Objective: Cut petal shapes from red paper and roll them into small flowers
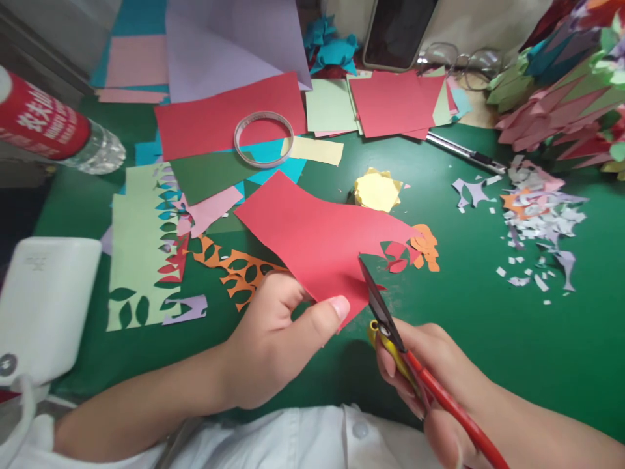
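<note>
My left hand (278, 332) pinches the lower edge of a sheet of red paper (312, 241), thumb on top. The sheet's right edge has leaf-shaped bites cut out of it. In my right hand (434, 378) are scissors (432, 381) with red and yellow handles, their dark blades at the paper's lower right edge. Just beyond, small red paper petals (396, 255) lie beside a little heap of orange petals (426, 247). A stack of yellow paper shapes (377, 190) sits behind the sheet. Left of my hand lies an orange paper offcut (244, 270) full of leaf-shaped holes.
White and lilac scraps (547, 208) are piled at right near a pen (466, 153). A tape roll (263, 140) rests on coloured papers. A bottle (53, 124) and white power bank (49, 306) are at left; a phone (400, 29), glasses (461, 62) and folded-paper model (566, 98) are behind.
</note>
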`<action>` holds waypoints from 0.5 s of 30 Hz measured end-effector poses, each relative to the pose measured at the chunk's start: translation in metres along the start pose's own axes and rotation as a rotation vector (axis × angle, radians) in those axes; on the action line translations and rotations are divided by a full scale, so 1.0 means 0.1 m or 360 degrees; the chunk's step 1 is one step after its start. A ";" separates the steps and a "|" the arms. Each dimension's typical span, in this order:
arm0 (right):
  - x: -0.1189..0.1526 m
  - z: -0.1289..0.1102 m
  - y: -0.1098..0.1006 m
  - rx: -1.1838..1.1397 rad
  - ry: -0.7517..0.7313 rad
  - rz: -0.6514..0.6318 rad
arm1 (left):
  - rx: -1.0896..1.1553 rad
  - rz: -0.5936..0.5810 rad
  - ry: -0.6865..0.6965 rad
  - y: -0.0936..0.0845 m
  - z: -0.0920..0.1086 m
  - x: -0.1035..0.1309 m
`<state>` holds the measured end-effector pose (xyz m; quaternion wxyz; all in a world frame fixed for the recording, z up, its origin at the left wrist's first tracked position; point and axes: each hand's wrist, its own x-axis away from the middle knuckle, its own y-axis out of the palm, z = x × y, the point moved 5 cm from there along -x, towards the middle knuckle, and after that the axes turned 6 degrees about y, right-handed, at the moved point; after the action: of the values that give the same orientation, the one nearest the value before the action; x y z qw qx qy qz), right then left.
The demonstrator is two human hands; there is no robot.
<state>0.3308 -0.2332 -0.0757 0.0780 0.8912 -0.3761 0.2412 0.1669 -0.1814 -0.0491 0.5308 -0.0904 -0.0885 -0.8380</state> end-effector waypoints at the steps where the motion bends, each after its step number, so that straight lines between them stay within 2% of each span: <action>1: 0.00 0.00 -0.01 0.0016 0.0018 0.0009 | -0.0008 -0.0010 -0.0005 -0.01 -0.01 0.00; 9: 0.02 0.07 -0.03 0.0034 -0.0046 0.0012 | 0.0074 0.0025 -0.0049 -0.06 -0.03 -0.01; 15: 0.04 -0.02 -0.09 0.0007 0.0022 -0.0019 | 0.0108 0.0048 -0.0063 -0.08 -0.01 -0.01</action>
<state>0.3394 -0.2287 -0.0715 0.0799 0.8920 -0.3697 0.2476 0.1602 -0.1777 -0.0510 0.5443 -0.0902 -0.1259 -0.8245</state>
